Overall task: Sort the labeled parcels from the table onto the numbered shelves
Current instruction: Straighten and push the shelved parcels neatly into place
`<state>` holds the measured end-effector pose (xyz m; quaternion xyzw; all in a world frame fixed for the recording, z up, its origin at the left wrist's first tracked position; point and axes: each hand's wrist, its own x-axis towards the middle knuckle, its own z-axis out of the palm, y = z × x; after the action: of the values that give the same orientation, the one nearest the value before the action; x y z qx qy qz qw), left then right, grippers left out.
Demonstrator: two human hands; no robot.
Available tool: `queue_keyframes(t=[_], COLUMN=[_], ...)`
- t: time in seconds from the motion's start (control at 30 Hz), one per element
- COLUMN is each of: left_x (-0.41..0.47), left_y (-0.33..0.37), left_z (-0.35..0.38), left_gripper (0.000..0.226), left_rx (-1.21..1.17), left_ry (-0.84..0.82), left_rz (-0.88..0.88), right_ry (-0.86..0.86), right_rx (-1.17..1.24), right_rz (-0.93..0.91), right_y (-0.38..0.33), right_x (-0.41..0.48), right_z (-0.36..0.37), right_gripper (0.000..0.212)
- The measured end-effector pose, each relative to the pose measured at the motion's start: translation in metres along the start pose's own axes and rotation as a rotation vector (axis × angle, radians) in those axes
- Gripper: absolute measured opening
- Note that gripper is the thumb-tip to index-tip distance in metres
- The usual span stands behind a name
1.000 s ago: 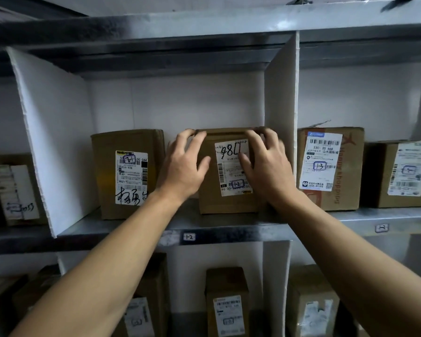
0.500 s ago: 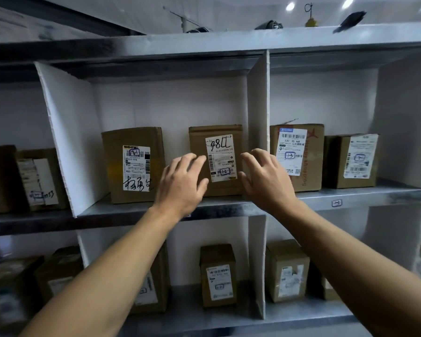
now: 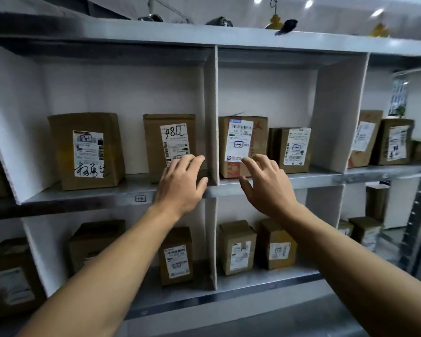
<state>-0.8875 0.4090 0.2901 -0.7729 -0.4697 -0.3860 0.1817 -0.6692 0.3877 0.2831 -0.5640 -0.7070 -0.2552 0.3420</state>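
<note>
A brown parcel with "98LL" handwritten on its white label stands upright in the shelf bay tagged 1-2, beside a larger parcel. My left hand hovers in front of the shelf edge below that parcel, fingers relaxed, holding nothing. My right hand is spread, empty, in front of the neighbouring bay, where a parcel with a blue-topped label stands. Neither hand touches a parcel.
White dividers split the metal shelves into bays. More labelled parcels stand right of the blue-label one, further right and on the lower shelf. Small objects lie on the rack's top.
Both hands have let go of the "98LL" parcel and drawn back from the shelf. The view has pulled away and turned right, showing more bays.
</note>
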Motion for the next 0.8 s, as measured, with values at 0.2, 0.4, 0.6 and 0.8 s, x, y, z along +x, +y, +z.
queue_keyframes(t=[0.2, 0.4, 0.6, 0.8], left_x=[0.045, 0.105, 0.148, 0.176], left_y=[0.052, 0.08, 0.094, 0.091], left_z=[0.027, 0.069, 0.103, 0.111], left_gripper=[0.05, 0.051, 0.057, 0.06], left_rx=[-0.048, -0.053, -0.057, 0.029], left_ry=[0.055, 0.123, 0.194, 0.247], left_rz=[0.091, 0.055, -0.044, -0.162], right_ry=[0.063, 0.118, 0.117, 0.078], right_rx=[0.001, 0.072, 0.219, 0.412], right_rz=[0.008, -0.008, -0.048, -0.087], right_y=[0.056, 0.114, 0.152, 0.168], right_x=[0.013, 0.057, 0.097, 0.136], right_z=[-0.003, 0.004, 0.023, 0.038], right_gripper=[0.046, 0.044, 0.049, 0.051])
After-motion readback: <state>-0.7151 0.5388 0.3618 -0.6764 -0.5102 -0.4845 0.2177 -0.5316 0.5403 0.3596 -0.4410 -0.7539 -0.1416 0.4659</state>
